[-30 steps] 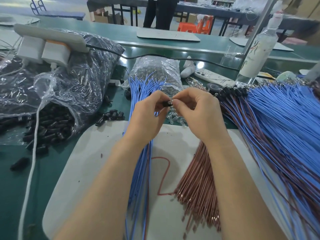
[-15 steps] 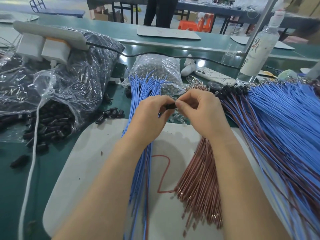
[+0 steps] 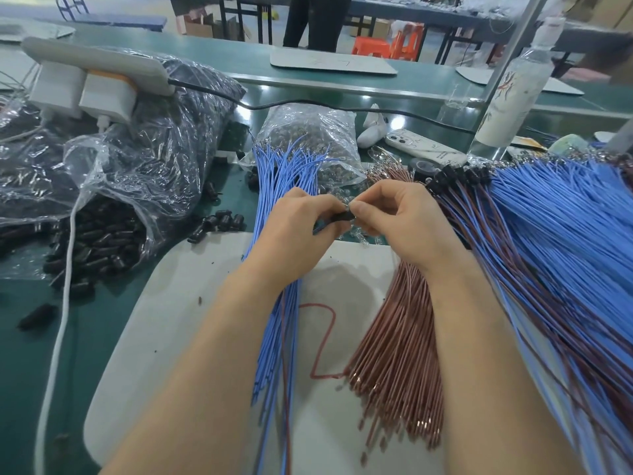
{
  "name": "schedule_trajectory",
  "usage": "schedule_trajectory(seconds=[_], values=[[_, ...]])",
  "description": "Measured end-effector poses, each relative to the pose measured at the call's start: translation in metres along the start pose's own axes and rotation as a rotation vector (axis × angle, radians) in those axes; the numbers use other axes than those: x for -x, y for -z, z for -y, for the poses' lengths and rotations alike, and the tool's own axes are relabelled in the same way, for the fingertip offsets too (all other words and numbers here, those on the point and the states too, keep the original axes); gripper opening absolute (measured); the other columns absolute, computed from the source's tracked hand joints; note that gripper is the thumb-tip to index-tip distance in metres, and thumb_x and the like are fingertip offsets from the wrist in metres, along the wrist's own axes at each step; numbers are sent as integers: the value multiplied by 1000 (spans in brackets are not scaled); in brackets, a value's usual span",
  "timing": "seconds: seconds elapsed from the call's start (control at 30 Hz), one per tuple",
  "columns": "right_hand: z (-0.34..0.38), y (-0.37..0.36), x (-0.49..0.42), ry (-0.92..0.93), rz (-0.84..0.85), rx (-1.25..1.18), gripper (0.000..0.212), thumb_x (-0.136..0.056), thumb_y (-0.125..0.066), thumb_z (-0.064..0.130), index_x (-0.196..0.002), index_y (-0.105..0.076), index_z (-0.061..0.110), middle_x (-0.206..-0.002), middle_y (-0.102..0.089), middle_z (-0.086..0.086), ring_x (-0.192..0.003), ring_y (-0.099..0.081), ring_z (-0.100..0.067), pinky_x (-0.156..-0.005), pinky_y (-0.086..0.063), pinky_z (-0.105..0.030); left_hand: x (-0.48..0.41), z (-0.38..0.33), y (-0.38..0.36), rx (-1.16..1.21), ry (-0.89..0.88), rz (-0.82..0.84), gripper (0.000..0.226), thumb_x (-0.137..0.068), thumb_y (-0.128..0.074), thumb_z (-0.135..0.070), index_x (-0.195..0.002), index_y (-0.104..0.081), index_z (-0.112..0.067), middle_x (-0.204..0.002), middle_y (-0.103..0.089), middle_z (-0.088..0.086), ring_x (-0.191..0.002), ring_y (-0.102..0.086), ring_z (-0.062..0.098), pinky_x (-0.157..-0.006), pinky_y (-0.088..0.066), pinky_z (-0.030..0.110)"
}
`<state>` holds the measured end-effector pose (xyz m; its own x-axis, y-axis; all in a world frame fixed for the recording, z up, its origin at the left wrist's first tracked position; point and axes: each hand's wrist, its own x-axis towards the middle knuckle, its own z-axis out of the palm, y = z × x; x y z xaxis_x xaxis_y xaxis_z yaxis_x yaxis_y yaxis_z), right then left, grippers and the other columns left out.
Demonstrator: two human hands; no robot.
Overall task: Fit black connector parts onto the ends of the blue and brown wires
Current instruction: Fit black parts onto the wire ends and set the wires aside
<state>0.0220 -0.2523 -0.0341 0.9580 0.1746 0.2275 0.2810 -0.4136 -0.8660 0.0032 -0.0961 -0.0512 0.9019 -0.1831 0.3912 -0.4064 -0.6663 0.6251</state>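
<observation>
Bare white mat (image 3: 191, 303) between the forearms and to the left, its near edge running out of view; green table (image 3: 41, 354) beyond it, crossed by a white cable (image 3: 60, 323). Crowded around — blue wires (image 3: 274, 186) under the left wrist, brown wires (image 3: 394, 354) under the right forearm, finished wire pile (image 3: 548, 234) hard on the right, open bag of black parts (image 3: 99, 234) and a few loose ones (image 3: 219, 222) on the left, clear bag (image 3: 308, 138), phone (image 3: 424, 149) and bottle (image 3: 513, 94) behind. Left hand (image 3: 294, 231) and right hand (image 3: 400, 221) raised above the mat's far edge, fingertips meeting, each grip pinched tight on the one black connector (image 3: 340, 217) between them — any wire end inside too small to tell.
</observation>
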Motion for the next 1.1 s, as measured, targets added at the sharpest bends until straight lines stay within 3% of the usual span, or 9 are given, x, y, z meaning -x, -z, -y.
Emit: schedule_trajectory(seconds=[0.1,0.2,0.37,0.43,0.53,0.9,0.97,1.03,1.1], values=[[0,-6,-1,-8,-62,-76,18,-87,-65,6,-73,-66,17,-59,-64,0,-52,-55,-8,-58,-50,-25,-2,1,1,19,48,-30,13,-89,-64,-23,-99,-69,-19,-78,-62,-6,-86,-47,18,-74,-36,19],[-7,-10,-4,-70,-196,-92,18,-88,-64,9,-74,-64,19,-66,-66,-2,-60,-60,-15,-67,-53,-34,-4,6,2,9,112,-66,15,-88,-64,-23,-103,-68,-21,-81,-61,-7,-81,-50,16,-76,-39,27],[-19,-24,-5,-68,-166,414,10,-89,-59,12,-87,-63,21,-85,-65,1,-79,-59,-15,-71,-39,-23,-5,12,2,99,175,-172,14,-89,-63,-16,-101,-66,-22,-76,-63,-12,-63,-51,1,-59,-35,5],[-21,-30,-7,-72,-119,508,12,-91,-58,17,-98,-66,20,-103,-63,-4,-98,-56,-21,-83,-41,-28,-5,12,2,137,195,-189,12,-89,-62,-14,-98,-64,-21,-80,-66,-8,-72,-58,11,-62,-39,6],[-20,-34,-9,-101,-66,635,27,-91,-60,32,-115,-64,22,-120,-51,-6,-115,-43,-26,-98,-33,-32,-4,13,2,200,182,-200,14,-89,-59,-8,-97,-61,-19,-84,-68,-7,-83,-64,14,-81,-50,22],[-18,-40,-9,-138,-39,717,19,-91,-60,33,-107,-62,22,-121,-50,-5,-116,-40,-26,-97,-33,-36,-3,10,0,339,134,-193,19,-89,-56,3,-98,-58,-13,-99,-69,-1,-94,-65,5,-93,-50,27],[-16,-40,-9,-63,-103,592,14,-91,-62,27,-102,-61,19,-110,-56,-2,-107,-48,-22,-92,-37,-30,-3,10,0,338,132,-187,19,-89,-56,2,-98,-58,-14,-98,-69,-1,-93,-65,4,-92,-50,25],[-8,-34,-8,-2,-218,244,8,-88,-65,17,-93,-59,17,-89,-61,4,-87,-56,-13,-78,-42,-15,-3,9,1,337,134,-188,19,-89,-56,2,-97,-58,-15,-97,-69,-1,-93,-65,5,-92,-50,25],[1,-26,-4,32,-263,-125,13,-86,-68,10,-91,-59,18,-80,-62,5,-73,-59,-3,-70,-44,-11,-3,9,1,330,139,-182,17,-89,-56,0,-97,-58,-14,-95,-69,-1,-91,-65,6,-91,-50,24]])
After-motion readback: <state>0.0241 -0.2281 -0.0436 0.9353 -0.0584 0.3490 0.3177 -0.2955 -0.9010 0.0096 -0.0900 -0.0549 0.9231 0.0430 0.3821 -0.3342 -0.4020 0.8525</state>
